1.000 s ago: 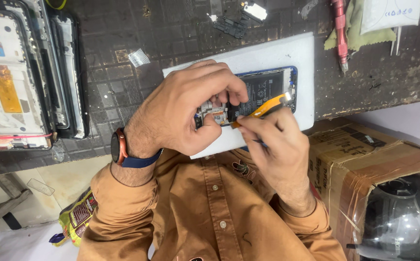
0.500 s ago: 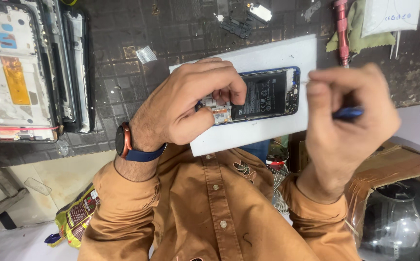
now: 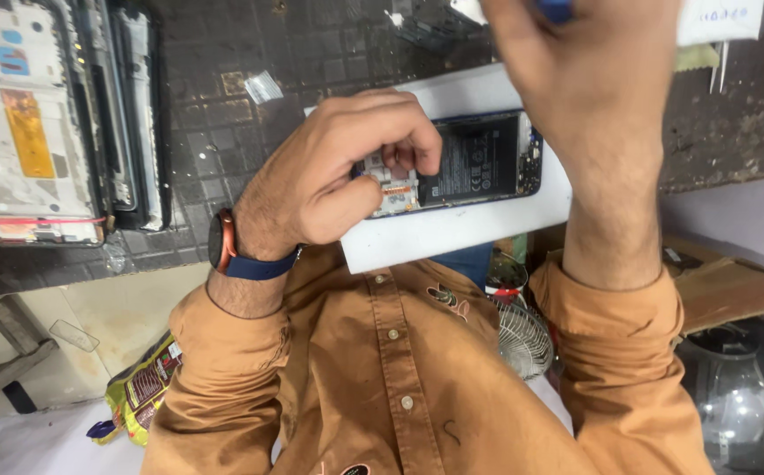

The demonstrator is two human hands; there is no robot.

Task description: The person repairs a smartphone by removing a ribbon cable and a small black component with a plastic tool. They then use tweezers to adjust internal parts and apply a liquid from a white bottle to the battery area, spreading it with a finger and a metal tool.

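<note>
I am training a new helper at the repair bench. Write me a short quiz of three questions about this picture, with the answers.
1. True or false: the left hand, with a dark wristwatch on a blue strap, grips one end of the blue smartphone with its back cover off.
2. What lies under the smartphone? A) a white rectangular sheet; B) a green cloth; C) a metal tray.
3. What does the raised right hand hold at the top edge of the picture?

Key: 1 true; 2 A; 3 a small blue object, mostly cut off by the picture's edge.
</note>
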